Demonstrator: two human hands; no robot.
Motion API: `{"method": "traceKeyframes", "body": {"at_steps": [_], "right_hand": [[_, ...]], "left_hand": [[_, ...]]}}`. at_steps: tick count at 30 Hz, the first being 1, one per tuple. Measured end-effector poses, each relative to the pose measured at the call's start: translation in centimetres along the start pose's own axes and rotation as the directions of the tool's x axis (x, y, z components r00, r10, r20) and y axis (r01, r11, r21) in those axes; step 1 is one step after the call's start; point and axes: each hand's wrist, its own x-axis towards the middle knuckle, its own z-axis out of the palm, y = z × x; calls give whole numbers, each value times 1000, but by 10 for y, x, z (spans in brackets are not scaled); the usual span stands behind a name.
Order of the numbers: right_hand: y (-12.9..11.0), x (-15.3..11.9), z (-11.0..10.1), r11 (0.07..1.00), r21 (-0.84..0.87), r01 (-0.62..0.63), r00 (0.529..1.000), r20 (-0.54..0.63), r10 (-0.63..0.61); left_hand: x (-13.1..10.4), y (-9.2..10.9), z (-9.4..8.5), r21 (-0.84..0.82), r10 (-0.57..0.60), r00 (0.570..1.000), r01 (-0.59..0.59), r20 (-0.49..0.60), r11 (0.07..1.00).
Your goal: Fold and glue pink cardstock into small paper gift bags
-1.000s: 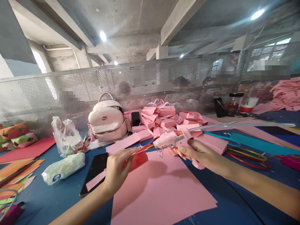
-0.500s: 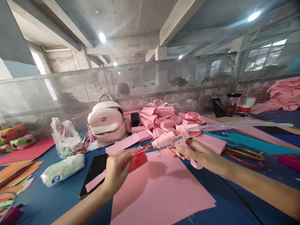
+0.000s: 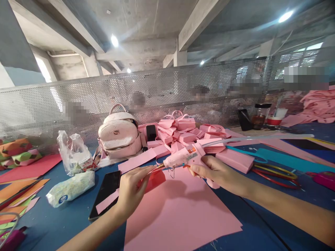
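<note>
From the head view, my right hand (image 3: 216, 171) is closed around the handle of a pink glue gun (image 3: 183, 157), whose clear glue stick (image 3: 258, 138) juts out behind. My left hand (image 3: 132, 186) holds a narrow pinch on a red piece (image 3: 157, 178), which hangs over the large pink sheet (image 3: 180, 216) on the blue table (image 3: 70, 223). The gun's nozzle (image 3: 162, 165) points at the edge of that piece, just beside my left fingertips; I cannot tell whether it touches, or whether I am squeezing the trigger. I judge this to be the gluing step, with the tip lined up on the edge. The next move calls for a firm pinch, a light, even squeeze along the edge, and fingertips well clear of the hot tip.
</note>
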Motion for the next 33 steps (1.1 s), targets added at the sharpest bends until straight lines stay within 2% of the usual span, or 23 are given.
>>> {"method": "traceKeyframes", "body": {"at_steps": [7, 20, 27, 33], "right_hand": [[-10, 0, 5, 999, -45, -3, 1000, 5, 4], [-5, 4, 5, 999, -52, 3, 999, 47, -1], [-6, -1, 2, 1000, -17, -3, 1000, -14, 3], [-7, -2, -4, 1000, -10, -4, 1000, -19, 4]], "left_hand": [[1, -2, 1, 9, -4, 1000, 4, -7, 1000], [0, 1, 0, -2, -9, 1000, 9, -5, 1000], [0, 0, 1, -15, -37, 999, 37, 3, 999], [0, 1, 0, -21, -47, 999, 48, 18, 999]]}}
